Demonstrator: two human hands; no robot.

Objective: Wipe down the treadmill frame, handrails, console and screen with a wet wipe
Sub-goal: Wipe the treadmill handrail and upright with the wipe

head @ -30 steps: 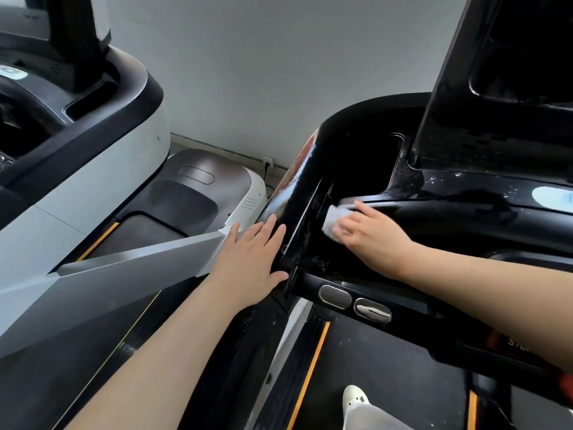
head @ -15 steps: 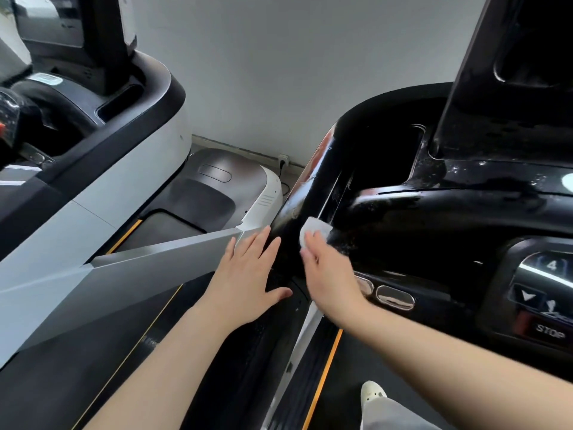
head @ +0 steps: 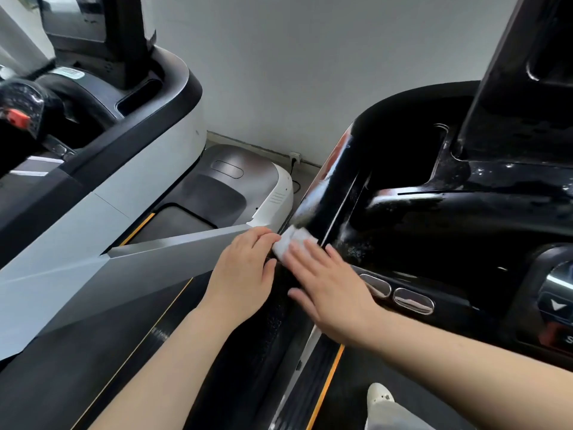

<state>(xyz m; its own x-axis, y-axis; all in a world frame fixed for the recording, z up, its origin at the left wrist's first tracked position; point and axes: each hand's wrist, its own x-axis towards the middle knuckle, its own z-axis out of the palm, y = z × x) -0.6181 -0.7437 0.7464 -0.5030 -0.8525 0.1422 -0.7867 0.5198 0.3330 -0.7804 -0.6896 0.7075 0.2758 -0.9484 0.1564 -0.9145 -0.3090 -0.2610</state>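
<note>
Since half a second ago the small white folded wet wipe has slid left, from the inner groove onto the outer edge of the glossy black treadmill frame. Right hand presses it flat, fingers straight and spread. Left hand now touches the wipe's left edge, fingertips curled. Grey wall far; white-and-grey neighbouring treadmill left. Frame's long axis runs near-left to far-right.
</note>
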